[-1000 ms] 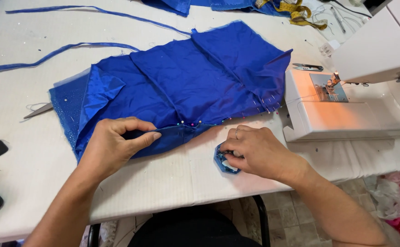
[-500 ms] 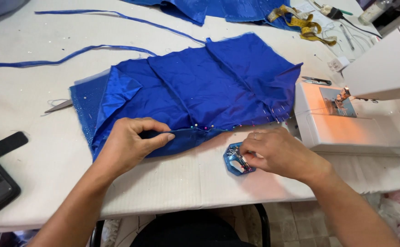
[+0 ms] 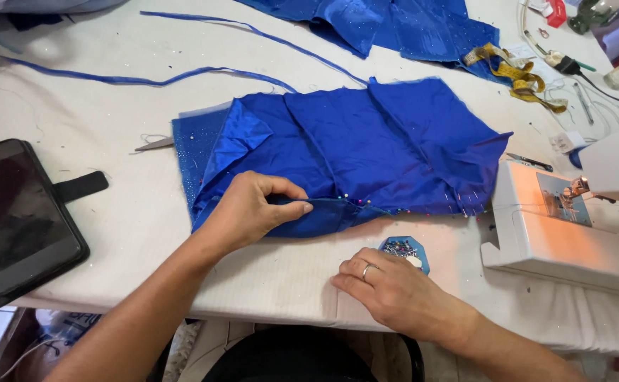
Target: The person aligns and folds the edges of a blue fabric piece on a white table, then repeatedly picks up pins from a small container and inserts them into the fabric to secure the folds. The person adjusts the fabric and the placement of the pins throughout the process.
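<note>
A blue satin garment piece [image 3: 366,148] lies spread on the white table [image 3: 111,120], with several pins along its near edge. My left hand [image 3: 249,209] pinches the folded near hem of that fabric between thumb and fingers. My right hand [image 3: 387,286] rests flat on the table just in front of a small blue pin box [image 3: 403,249] full of pins; its fingers are loosely spread and hold nothing that I can see.
A white sewing machine [image 3: 571,212] stands at the right. A black tablet in a case [image 3: 15,219] lies at the left edge. Blue straps [image 3: 146,78], more blue fabric [image 3: 408,25], a yellow tape measure [image 3: 514,74] and small scissors [image 3: 157,145] lie further back.
My right hand has drawn back from the pin box toward the table's near edge, uncovering it. My left hand keeps its pinch on the hem. The camera has shifted left, showing the tablet.
</note>
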